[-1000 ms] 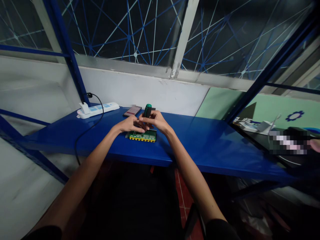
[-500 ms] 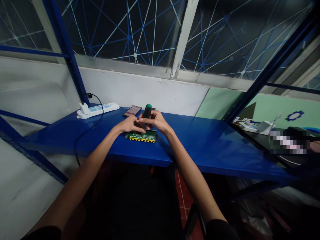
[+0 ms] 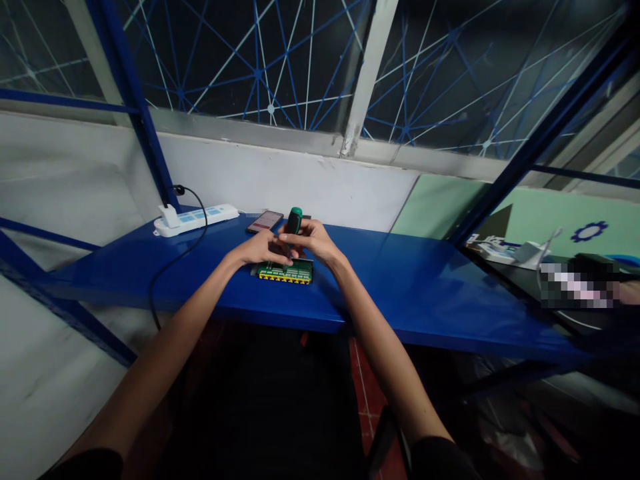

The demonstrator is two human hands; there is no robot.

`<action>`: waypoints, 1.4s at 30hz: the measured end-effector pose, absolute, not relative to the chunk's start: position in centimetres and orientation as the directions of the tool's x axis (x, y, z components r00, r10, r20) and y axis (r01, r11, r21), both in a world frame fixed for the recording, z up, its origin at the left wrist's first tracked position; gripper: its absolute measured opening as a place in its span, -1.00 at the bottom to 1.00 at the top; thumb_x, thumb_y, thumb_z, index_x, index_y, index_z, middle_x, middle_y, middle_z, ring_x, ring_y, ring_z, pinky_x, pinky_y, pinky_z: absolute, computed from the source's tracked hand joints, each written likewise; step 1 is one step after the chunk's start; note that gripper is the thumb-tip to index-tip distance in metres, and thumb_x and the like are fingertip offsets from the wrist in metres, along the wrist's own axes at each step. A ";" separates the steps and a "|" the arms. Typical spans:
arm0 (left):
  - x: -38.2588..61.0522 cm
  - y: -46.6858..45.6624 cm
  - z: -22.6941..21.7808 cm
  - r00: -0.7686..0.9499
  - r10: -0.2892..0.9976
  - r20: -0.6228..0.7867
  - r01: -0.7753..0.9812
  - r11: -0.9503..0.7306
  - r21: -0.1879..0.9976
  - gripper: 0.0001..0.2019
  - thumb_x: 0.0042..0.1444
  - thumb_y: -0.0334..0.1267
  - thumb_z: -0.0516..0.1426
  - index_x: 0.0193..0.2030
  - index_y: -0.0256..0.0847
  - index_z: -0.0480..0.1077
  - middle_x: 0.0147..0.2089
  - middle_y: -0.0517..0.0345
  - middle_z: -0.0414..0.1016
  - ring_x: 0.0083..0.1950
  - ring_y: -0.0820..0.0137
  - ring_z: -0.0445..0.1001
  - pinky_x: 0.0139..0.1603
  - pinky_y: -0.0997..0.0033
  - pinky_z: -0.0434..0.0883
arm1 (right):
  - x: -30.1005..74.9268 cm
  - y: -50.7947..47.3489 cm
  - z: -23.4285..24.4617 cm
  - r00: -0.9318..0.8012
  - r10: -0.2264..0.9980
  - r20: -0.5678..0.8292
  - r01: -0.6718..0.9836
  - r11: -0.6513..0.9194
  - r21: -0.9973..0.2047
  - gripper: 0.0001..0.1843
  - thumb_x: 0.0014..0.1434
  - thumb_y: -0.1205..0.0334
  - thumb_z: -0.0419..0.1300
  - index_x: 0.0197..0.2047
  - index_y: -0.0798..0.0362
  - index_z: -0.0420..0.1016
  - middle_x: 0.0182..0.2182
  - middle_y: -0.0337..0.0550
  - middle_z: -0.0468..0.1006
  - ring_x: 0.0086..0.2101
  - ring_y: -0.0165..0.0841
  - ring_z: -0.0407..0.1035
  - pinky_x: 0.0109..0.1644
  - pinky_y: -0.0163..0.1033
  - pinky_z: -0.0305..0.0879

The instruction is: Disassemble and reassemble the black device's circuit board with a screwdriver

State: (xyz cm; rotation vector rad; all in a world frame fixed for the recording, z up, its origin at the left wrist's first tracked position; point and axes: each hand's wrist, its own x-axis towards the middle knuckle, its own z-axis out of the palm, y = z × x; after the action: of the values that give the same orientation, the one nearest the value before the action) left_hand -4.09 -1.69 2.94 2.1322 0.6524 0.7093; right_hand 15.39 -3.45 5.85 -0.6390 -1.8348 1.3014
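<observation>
A screwdriver [image 3: 295, 221] with a green-and-black handle stands tilted over a green circuit board [image 3: 295, 270], its top leaning right. My right hand [image 3: 315, 241] is closed around the lower handle, thumb and fingers pinching it. Beside it, at the board's back left, my left hand [image 3: 259, 249] has its thumb and fingers drawn together near the screwdriver's lower end. What lies between those fingertips is hidden. Yellow-framed ports line the board's near edge, and the board lies flat on the blue table [image 3: 390, 287]. The screwdriver's tip is hidden by my fingers.
Behind my left hand lies a phone [image 3: 265, 221]. A white power strip [image 3: 197, 221] with a plug and black cable [image 3: 173, 263] is at the back left. Blue frame posts [image 3: 135, 107] rise at the sides. Another person's hand [image 3: 629, 292] shows at the far right.
The screwdriver's handle has shifted slightly and tilts a little more, with my right fingers moving on it. My left hand and the board have stayed almost still.
</observation>
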 end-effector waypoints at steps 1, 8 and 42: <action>-4.2 -1.6 2.9 0.715 0.647 0.266 0.213 -0.563 0.798 -0.69 0.00 -0.15 0.32 -0.16 -0.31 0.56 -0.23 -0.04 0.63 -0.12 0.20 0.58 0.00 0.16 0.50 | 15.4 -3.4 5.8 -0.566 0.763 0.312 -0.040 0.353 -0.935 -0.56 -0.05 0.00 0.39 -0.16 0.11 0.54 -0.57 -0.27 0.47 -0.60 -0.46 0.32 -0.60 -0.34 0.13; -4.5 -1.5 2.7 0.730 0.630 0.265 0.207 -0.573 0.793 -0.76 0.08 -0.17 0.28 -0.17 -0.28 0.56 -0.19 -0.04 0.63 -0.11 0.24 0.58 -0.02 0.19 0.50 | 15.4 -3.2 5.6 -0.561 0.763 0.322 -0.041 0.362 -0.931 -0.57 -0.03 -0.02 0.38 -0.16 0.10 0.55 -0.54 -0.24 0.50 -0.60 -0.47 0.32 -0.60 -0.34 0.14; -4.1 -2.0 3.4 0.639 0.723 0.263 0.433 -0.620 0.655 -0.75 -0.03 -0.07 0.30 -0.30 -0.19 0.60 -0.21 0.02 0.62 -0.15 0.26 0.54 -0.07 0.33 0.40 | 16.3 -2.8 6.4 -0.305 0.837 0.454 -0.116 0.440 -0.890 -0.62 0.01 -0.09 0.33 -0.30 0.04 0.48 -0.39 -0.16 0.56 -0.58 -0.47 0.31 -0.60 -0.29 0.11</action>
State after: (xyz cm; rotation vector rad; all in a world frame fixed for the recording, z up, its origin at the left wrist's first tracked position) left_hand -4.09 -2.00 3.38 2.3110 0.9004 0.7001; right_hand 16.34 -2.81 6.43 -0.6464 -1.5980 1.0891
